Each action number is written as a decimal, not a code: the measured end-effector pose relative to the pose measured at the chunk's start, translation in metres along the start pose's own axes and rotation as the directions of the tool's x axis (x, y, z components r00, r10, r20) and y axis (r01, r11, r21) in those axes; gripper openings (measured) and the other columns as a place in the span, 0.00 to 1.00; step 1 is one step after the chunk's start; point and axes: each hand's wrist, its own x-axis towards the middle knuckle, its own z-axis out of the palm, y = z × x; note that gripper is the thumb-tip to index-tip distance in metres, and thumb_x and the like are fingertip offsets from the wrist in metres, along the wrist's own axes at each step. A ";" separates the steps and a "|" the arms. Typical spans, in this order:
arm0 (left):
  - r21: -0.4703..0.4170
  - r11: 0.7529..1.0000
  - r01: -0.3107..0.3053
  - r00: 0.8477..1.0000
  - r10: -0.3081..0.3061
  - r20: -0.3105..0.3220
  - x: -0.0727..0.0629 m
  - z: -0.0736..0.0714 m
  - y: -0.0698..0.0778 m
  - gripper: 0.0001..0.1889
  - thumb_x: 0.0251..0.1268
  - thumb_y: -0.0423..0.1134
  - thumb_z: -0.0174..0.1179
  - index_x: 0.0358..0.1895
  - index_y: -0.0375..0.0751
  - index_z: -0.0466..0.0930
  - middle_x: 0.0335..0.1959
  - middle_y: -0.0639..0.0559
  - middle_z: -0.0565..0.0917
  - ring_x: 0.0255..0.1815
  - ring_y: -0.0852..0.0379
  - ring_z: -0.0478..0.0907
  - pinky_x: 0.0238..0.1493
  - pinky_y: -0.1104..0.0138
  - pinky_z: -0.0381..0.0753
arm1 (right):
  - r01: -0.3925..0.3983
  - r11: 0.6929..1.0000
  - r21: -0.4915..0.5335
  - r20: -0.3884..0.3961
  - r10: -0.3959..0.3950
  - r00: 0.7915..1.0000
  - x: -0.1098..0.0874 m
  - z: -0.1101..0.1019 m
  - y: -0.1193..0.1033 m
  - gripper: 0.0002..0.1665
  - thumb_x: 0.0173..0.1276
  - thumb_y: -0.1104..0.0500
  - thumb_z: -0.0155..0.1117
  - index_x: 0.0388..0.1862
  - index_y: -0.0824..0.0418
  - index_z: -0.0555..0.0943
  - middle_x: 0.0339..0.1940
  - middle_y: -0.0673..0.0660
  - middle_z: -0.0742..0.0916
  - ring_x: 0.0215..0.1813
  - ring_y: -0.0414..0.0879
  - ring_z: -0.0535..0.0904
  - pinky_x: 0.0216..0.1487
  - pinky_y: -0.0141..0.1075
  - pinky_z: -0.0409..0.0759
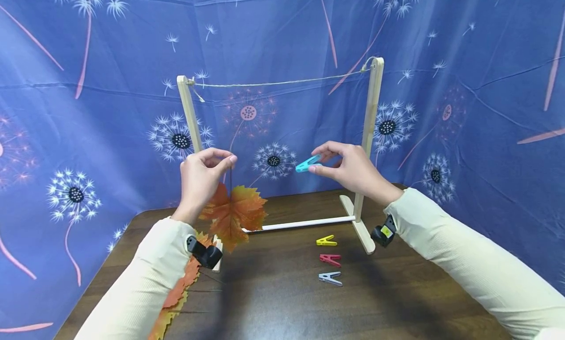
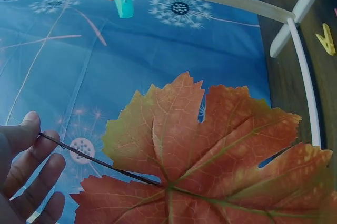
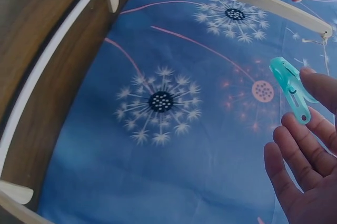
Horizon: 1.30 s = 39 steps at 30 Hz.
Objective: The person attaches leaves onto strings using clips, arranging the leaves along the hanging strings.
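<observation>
Leaf (image 1: pixel 238 213) is pinched by its stem (image 2: pixel 95 160) in the left hand (image 1: pixel 200 177), teal peg (image 1: pixel 306 165) in the right hand (image 1: pixel 352 167); looks pre-clipping, so both should probably be raised to the string (image 1: pixel 282 81) above.

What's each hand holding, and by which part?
The left hand pinches an orange leaf by its stem; the right hand pinches a turquoise clothespin by its handles.

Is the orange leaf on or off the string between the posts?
Off: the left hand pinches its stem, and the leaf hangs well below the string.
</observation>
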 end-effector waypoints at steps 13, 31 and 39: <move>-0.078 0.996 0.040 0.999 -0.041 -0.005 0.016 0.008 0.008 0.10 0.66 0.42 0.71 0.41 0.38 0.90 0.30 0.44 0.90 0.19 0.66 0.75 0.22 0.71 0.68 | 0.009 0.999 0.052 0.015 -0.010 1.000 0.024 0.000 -0.019 0.20 0.68 0.50 0.74 0.56 0.55 0.85 0.44 0.54 0.89 0.45 0.47 0.83 0.46 0.44 0.81; -0.128 0.992 -0.020 0.990 0.001 -0.143 0.049 0.027 0.022 0.11 0.68 0.42 0.69 0.43 0.37 0.90 0.32 0.43 0.90 0.30 0.60 0.84 0.34 0.72 0.71 | 0.059 0.989 0.135 -0.124 -0.043 0.991 0.075 -0.012 -0.051 0.21 0.64 0.51 0.77 0.53 0.58 0.86 0.42 0.54 0.89 0.45 0.45 0.83 0.50 0.41 0.76; -0.108 0.994 -0.011 0.981 -0.010 -0.196 0.066 0.031 0.032 0.12 0.69 0.44 0.68 0.45 0.38 0.90 0.33 0.45 0.90 0.24 0.66 0.79 0.26 0.72 0.69 | 0.132 0.985 0.108 -0.156 -0.115 0.981 0.099 -0.019 -0.066 0.19 0.64 0.53 0.77 0.51 0.60 0.87 0.41 0.54 0.89 0.42 0.44 0.82 0.49 0.37 0.77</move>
